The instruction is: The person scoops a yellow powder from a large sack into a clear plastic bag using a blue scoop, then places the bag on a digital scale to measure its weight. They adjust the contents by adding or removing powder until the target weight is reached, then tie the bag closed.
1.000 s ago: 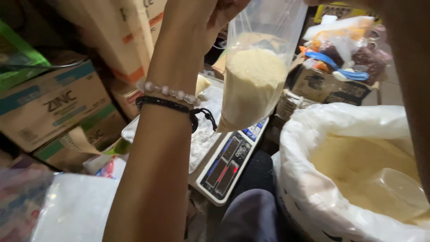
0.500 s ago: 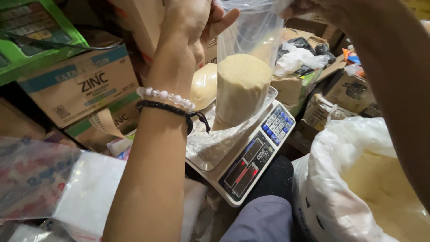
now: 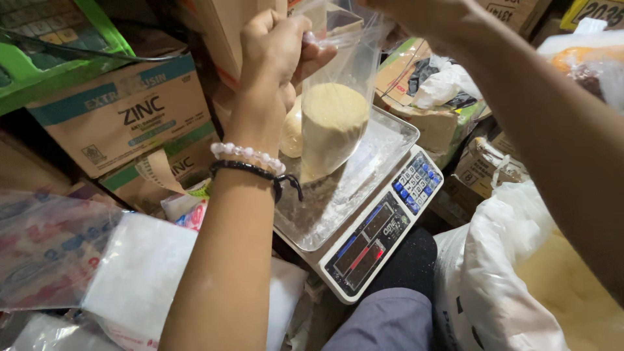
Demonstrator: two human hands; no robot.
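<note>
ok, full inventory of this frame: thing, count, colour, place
plastic bag of grain: 1, clear, tan fill, held over the scale
scale: 1, white, steel pan, centre
sack: 1, white, open, lower right
cardboard boxes: several, brown, left and behind
plastic packs: a few, clear and white, lower left
bracelets: 2, white beads and black, left wrist
left hand: grips the bag top
right hand: at the bag top, grip partly hidden

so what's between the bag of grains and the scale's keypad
In the head view, only the bare metal weighing pan lies between the clear bag of yellowish grains and the blue keypad; nothing sits on that stretch.
</note>
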